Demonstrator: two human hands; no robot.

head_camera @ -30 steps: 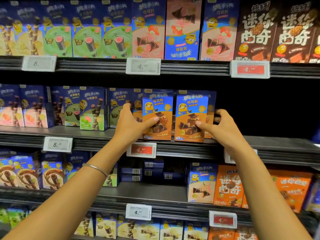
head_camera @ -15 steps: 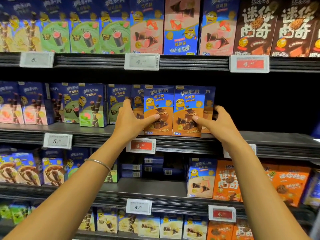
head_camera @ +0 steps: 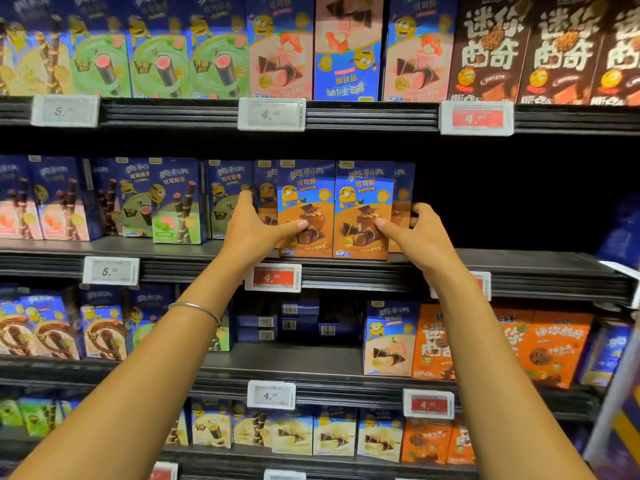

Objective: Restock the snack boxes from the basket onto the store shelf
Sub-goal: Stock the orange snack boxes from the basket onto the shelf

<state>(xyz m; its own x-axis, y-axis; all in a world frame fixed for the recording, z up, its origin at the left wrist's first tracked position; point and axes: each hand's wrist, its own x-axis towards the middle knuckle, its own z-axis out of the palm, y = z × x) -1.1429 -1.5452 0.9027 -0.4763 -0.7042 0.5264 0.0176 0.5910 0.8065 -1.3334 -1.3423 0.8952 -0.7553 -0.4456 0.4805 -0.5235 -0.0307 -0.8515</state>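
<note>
Premises: retail shop, packaged snack aisle. Evidence: several tiers of black store shelving point(head_camera: 519, 268), faced with rows of identical snack boxes point(head_camera: 304, 209) grouped by flavour; electronic price labels point(head_camera: 272, 114) clipped along every shelf edge, some white, some red-backed labels point(head_camera: 477, 118), reading 4.90

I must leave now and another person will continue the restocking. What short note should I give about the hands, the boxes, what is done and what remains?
Left hand: grips the left chocolate box by its left side, thumb on the front.
Right hand: grips the right chocolate box by its right side, thumb on the front.
Boxes: both upright, side by side, at the front of the middle shelf, near the red price tag.
Done: these two stand on the shelf.
Left to do: let go and fetch more. The basket is not in view, so remaining stock is unknown.
</note>
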